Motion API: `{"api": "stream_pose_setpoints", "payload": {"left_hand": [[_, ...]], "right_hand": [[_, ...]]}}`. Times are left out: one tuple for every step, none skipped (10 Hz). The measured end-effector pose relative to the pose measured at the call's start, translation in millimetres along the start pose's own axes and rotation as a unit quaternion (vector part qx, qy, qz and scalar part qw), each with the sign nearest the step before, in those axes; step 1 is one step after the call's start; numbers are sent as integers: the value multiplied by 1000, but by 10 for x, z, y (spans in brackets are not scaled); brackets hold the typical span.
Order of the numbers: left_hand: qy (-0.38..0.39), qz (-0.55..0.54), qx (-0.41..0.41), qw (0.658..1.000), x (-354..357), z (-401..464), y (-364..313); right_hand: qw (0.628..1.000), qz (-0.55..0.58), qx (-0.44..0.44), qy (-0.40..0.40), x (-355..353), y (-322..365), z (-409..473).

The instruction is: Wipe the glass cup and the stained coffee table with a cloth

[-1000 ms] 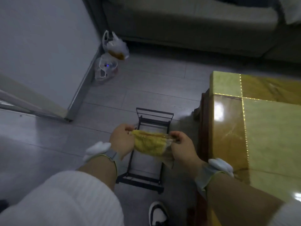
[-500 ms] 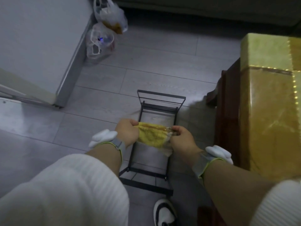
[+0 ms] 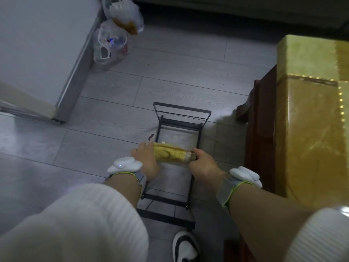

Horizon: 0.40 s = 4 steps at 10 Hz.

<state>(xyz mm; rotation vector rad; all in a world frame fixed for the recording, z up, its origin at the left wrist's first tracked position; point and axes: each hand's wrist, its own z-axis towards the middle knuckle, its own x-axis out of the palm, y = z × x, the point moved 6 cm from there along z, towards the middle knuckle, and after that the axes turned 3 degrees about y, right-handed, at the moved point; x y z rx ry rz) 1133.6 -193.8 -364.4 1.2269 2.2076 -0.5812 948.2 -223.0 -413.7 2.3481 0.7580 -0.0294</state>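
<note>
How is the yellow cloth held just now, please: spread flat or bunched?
Bunched: the yellow cloth forms a roll between both hands.

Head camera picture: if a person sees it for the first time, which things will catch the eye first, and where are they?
First comes the yellow cloth at the centre, wrapped round a glass cup and held at its ends by the left hand and the right hand, above a black metal rack on the floor. Next is the glossy yellow coffee table at the right edge. Two plastic bags lie at the top left.
</note>
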Motion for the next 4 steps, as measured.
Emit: {"api": "stream_pose_setpoints", "payload": {"left_hand": [[11,22,-25,999,39,13,25],[2,13,-22,1000,51,-11,30],[1,-4,-21,1000,46,-85,60],[-5,-16,-23,1000,9,-150,34]], "right_hand": [[1000,-12,-7,1,-28,-28,-7],[1000,-19,-4,4,-85,-27,-35],[999,-36,-12,16,-108,-11,-127],[993,-116,-17,-19,-207,50,-216]]}}
